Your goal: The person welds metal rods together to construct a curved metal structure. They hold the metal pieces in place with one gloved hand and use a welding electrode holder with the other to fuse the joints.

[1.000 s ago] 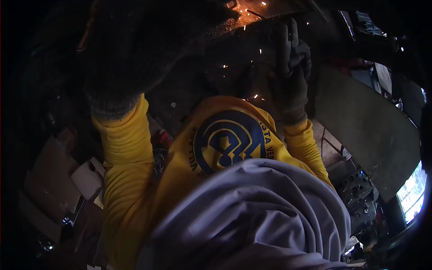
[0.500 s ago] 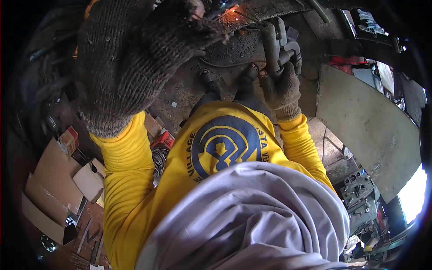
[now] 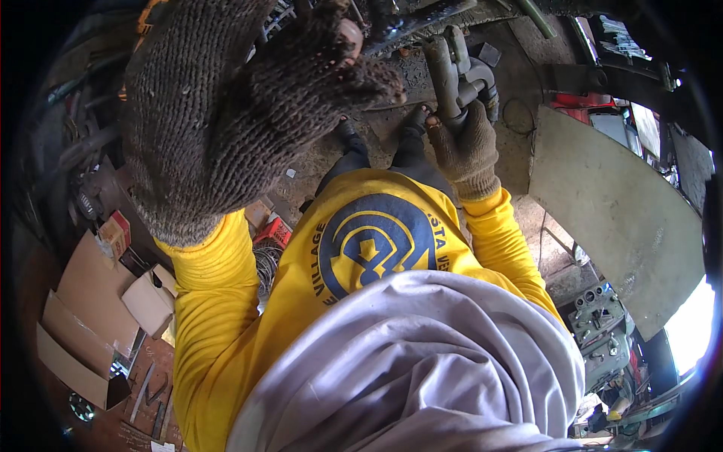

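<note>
Two knit-gloved hands are seen. The left hand [image 3: 226, 113] is raised close to the camera, fingers spread loosely, nothing clearly gripped. The right hand [image 3: 465, 147] is clenched around one grey metal tool handle [image 3: 443, 71], held upper centre, long axis near vertical, pointing up toward the metal workpiece [image 3: 422, 19]. Several cardboard boxes [image 3: 90, 301] lie lower left.
</note>
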`<state>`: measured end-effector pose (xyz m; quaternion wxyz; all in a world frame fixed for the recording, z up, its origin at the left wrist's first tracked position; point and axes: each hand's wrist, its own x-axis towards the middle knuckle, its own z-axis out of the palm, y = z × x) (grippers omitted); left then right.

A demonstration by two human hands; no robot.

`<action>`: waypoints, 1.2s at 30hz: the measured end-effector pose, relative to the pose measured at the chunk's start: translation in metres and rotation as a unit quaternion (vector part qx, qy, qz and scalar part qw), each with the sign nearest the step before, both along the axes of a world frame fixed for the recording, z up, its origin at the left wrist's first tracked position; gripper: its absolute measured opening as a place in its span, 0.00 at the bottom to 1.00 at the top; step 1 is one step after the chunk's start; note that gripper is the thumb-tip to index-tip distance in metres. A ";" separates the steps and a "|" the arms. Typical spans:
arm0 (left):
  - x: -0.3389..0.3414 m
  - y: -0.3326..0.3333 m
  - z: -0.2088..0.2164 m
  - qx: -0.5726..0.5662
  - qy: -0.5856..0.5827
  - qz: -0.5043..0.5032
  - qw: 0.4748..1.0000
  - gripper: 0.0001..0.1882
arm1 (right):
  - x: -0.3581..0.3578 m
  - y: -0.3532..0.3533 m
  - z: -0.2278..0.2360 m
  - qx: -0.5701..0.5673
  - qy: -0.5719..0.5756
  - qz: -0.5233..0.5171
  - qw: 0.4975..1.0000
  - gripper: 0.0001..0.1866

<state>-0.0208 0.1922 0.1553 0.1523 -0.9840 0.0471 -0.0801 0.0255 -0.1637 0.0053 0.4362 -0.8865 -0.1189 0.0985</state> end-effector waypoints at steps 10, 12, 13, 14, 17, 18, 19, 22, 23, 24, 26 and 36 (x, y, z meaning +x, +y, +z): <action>0.002 -0.013 0.010 0.150 -0.008 -0.022 0.988 0.21 | 0.003 0.002 -0.004 0.027 -0.084 0.024 0.996 0.26; 0.004 -0.010 0.010 0.180 -0.010 -0.027 0.983 0.21 | 0.005 0.003 -0.003 0.033 -0.116 0.033 0.992 0.26; 0.006 -0.010 0.009 0.195 -0.011 -0.029 0.980 0.20 | 0.004 0.004 -0.004 0.033 -0.114 0.032 0.992 0.26; 0.007 -0.011 0.010 0.210 -0.012 -0.032 0.977 0.20 | 0.004 0.004 -0.003 0.034 -0.112 0.030 0.993 0.26; 0.010 -0.016 0.011 0.254 -0.017 -0.040 0.966 0.20 | 0.011 0.009 -0.002 0.029 -0.183 0.038 0.982 0.23; 0.010 -0.015 0.010 0.252 -0.017 -0.042 0.967 0.20 | 0.014 0.010 -0.001 0.024 -0.219 0.043 0.974 0.22; 0.008 -0.015 0.011 0.250 -0.019 -0.040 0.967 0.19 | 0.010 0.008 -0.001 0.038 -0.126 0.025 0.991 0.23; 0.005 -0.013 0.011 0.240 -0.028 -0.038 0.970 0.19 | 0.006 0.006 0.000 0.008 -0.066 0.022 0.998 0.24; 0.005 -0.012 0.010 0.235 -0.033 -0.041 0.971 0.19 | 0.005 0.006 0.001 0.003 -0.060 0.015 0.998 0.25; 0.005 -0.011 0.008 0.230 -0.038 -0.043 0.972 0.19 | 0.005 0.006 0.002 -0.001 -0.053 0.009 0.999 0.25; 0.006 -0.010 0.006 0.220 -0.047 -0.048 0.973 0.19 | 0.004 0.006 0.004 -0.011 -0.058 0.004 0.998 0.24; -0.004 -0.004 0.002 0.180 -0.089 -0.049 0.978 0.17 | 0.006 0.008 0.005 0.185 0.018 0.021 0.982 0.20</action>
